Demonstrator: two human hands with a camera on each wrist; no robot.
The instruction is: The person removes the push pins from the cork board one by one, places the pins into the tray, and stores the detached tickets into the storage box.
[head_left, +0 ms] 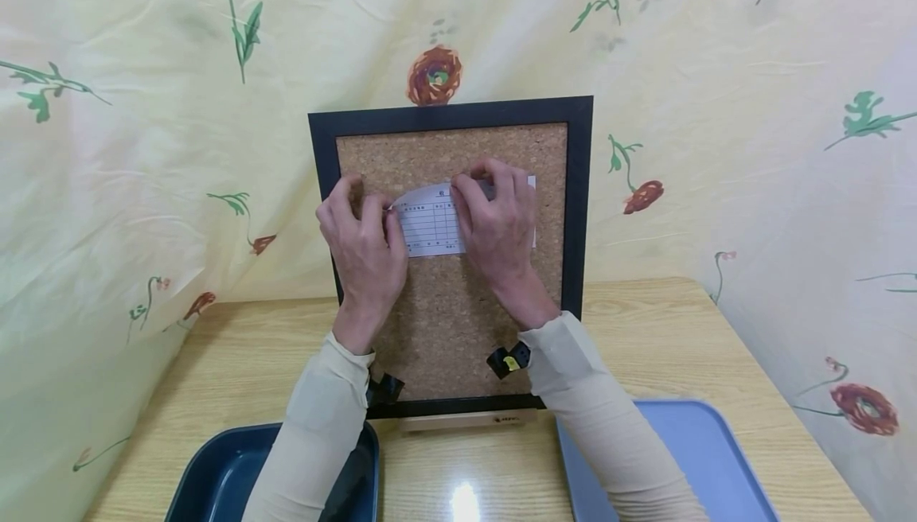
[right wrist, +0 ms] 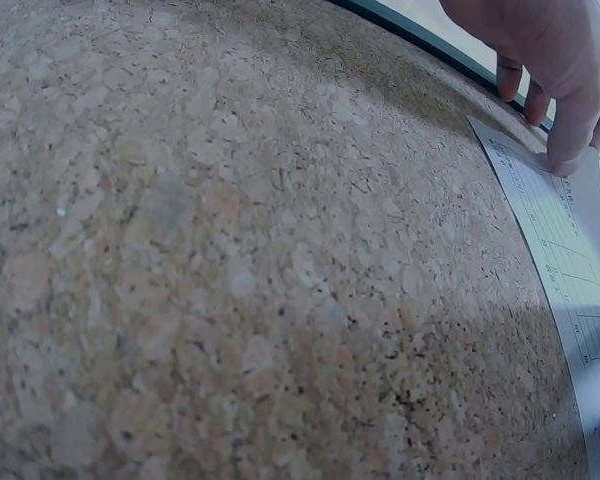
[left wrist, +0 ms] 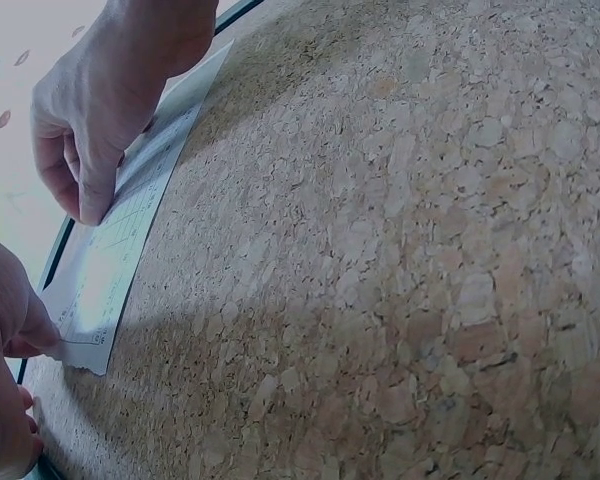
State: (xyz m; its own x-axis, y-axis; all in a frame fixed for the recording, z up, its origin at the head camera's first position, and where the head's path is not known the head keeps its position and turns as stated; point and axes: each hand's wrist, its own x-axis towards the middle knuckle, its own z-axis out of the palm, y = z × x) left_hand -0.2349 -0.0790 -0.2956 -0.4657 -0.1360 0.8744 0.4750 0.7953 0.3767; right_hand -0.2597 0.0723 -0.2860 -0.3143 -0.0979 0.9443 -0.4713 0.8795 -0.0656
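Observation:
A white printed paper form (head_left: 430, 223) with a ruled table lies against a cork board (head_left: 444, 331) in a black frame. My left hand (head_left: 365, 239) pinches the form's upper left corner between thumb and fingers. Over the form's right half, my right hand (head_left: 497, 223) has thumb and index finger together at its top edge, covering much of the print. Between the hands the top edge bows. In the left wrist view, the right hand's fingertips (left wrist: 95, 212) meet the form. The right wrist view shows the left thumb (right wrist: 563, 165) on the paper.
The framed board leans upright on a wooden table (head_left: 637, 339), with a light wooden strip (head_left: 469, 421) at its foot. A dark blue tray (head_left: 222, 458) stands at front left, a light blue tray (head_left: 698, 442) at front right. Flowered cloth (head_left: 344, 37) hangs behind.

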